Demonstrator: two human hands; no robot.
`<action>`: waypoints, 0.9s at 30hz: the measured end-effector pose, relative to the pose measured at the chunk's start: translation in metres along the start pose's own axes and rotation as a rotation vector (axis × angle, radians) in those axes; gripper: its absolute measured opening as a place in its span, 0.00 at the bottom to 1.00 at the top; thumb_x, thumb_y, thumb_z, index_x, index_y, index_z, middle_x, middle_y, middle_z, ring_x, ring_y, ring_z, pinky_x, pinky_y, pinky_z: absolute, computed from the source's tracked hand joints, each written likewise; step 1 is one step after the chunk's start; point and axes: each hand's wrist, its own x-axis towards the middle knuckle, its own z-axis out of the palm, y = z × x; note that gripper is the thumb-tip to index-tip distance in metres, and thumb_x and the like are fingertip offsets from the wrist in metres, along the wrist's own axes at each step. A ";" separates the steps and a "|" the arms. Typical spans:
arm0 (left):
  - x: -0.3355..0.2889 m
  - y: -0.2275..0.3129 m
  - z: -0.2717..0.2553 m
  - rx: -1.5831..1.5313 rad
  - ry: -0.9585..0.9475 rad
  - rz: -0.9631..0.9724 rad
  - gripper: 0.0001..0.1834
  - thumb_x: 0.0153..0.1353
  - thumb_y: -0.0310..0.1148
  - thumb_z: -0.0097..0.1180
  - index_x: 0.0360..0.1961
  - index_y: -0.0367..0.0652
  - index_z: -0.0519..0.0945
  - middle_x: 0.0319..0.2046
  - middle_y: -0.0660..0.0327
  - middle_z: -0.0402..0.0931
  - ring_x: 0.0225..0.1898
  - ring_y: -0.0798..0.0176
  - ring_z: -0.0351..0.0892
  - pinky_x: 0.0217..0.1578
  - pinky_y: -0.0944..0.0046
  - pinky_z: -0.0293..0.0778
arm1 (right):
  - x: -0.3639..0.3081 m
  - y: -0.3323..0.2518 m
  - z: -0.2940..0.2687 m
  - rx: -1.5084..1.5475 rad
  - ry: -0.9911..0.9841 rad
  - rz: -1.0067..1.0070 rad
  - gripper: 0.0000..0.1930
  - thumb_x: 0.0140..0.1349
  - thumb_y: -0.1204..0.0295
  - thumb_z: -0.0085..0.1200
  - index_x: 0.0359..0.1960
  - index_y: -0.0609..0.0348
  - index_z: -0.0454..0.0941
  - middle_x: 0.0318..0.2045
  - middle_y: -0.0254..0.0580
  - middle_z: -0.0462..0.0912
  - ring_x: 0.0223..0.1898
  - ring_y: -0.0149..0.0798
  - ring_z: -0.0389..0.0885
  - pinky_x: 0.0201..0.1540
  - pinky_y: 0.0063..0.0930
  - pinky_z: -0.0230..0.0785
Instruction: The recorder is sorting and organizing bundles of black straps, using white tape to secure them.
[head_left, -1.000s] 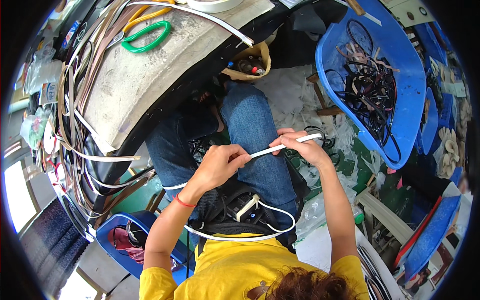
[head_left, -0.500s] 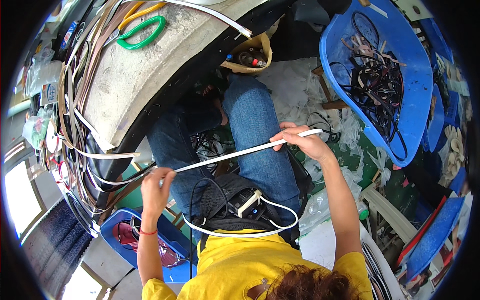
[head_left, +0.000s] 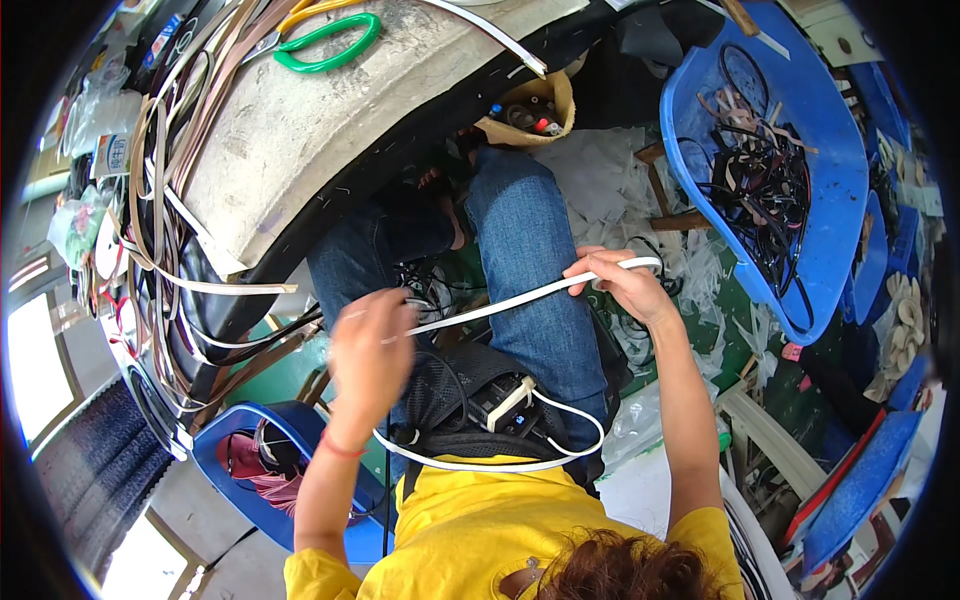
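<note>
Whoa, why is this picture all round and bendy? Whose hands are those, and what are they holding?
There's no robot here. They're a person's own two bare hands. The camera is worn on that person's head and looks down, so you see the yellow shirt and jeans from above. Its very wide fisheye lens makes straight edges look bent.

The right hand pinches a long white strip that stretches across above the jeans. The left hand is at the strip's other side, but it's too blurry to tell how it grips.

On the worktable lie green-and-orange-handled scissors and a bundle of brown and white strips. At the right, a blue tub holds a tangle of dark strips.
</note>
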 end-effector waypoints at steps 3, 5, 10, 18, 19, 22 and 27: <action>0.043 0.044 0.031 -0.401 -0.537 -0.144 0.13 0.58 0.38 0.58 0.32 0.37 0.80 0.22 0.54 0.78 0.23 0.52 0.77 0.27 0.60 0.72 | 0.002 -0.005 0.004 -0.016 0.007 0.015 0.17 0.65 0.63 0.44 0.38 0.62 0.82 0.28 0.35 0.83 0.31 0.24 0.69 0.34 0.19 0.57; 0.052 0.053 0.047 -0.426 -0.675 -0.111 0.20 0.58 0.47 0.57 0.26 0.38 0.80 0.17 0.52 0.76 0.22 0.47 0.78 0.28 0.54 0.73 | 0.003 -0.008 0.005 -0.031 0.010 0.026 0.17 0.65 0.63 0.44 0.38 0.62 0.83 0.28 0.36 0.83 0.32 0.25 0.70 0.36 0.20 0.58; 0.047 0.036 0.053 -0.471 -0.621 -0.126 0.14 0.57 0.41 0.58 0.25 0.40 0.80 0.14 0.56 0.74 0.17 0.54 0.76 0.21 0.60 0.67 | 0.004 0.000 0.000 0.062 -0.056 0.026 0.16 0.65 0.64 0.44 0.40 0.63 0.82 0.29 0.37 0.84 0.39 0.27 0.72 0.43 0.23 0.60; 0.002 -0.047 -0.003 -0.286 -0.401 -0.283 0.12 0.57 0.36 0.60 0.25 0.37 0.79 0.13 0.57 0.71 0.15 0.65 0.69 0.20 0.65 0.64 | 0.004 0.003 -0.010 0.118 -0.092 0.042 0.19 0.65 0.64 0.43 0.43 0.67 0.80 0.31 0.39 0.83 0.47 0.29 0.67 0.41 0.22 0.61; -0.007 -0.060 -0.012 -0.238 -0.331 -0.274 0.12 0.58 0.36 0.59 0.25 0.37 0.79 0.14 0.57 0.71 0.15 0.66 0.69 0.20 0.66 0.64 | 0.003 0.006 -0.011 0.122 -0.090 0.042 0.19 0.65 0.64 0.43 0.43 0.67 0.80 0.31 0.39 0.83 0.47 0.29 0.67 0.41 0.22 0.61; -0.049 -0.120 -0.034 -0.088 -0.154 -0.490 0.14 0.58 0.38 0.58 0.25 0.36 0.79 0.15 0.56 0.72 0.17 0.66 0.70 0.21 0.66 0.65 | 0.005 0.002 -0.012 0.118 -0.099 0.120 0.19 0.65 0.64 0.44 0.43 0.68 0.80 0.33 0.40 0.82 0.46 0.31 0.67 0.41 0.23 0.61; -0.126 -0.201 -0.032 0.262 0.024 -0.643 0.14 0.60 0.41 0.54 0.33 0.40 0.81 0.24 0.51 0.79 0.27 0.46 0.78 0.31 0.55 0.72 | 0.012 0.002 -0.006 0.121 -0.119 0.010 0.17 0.65 0.65 0.44 0.41 0.65 0.81 0.31 0.35 0.81 0.32 0.22 0.67 0.30 0.15 0.53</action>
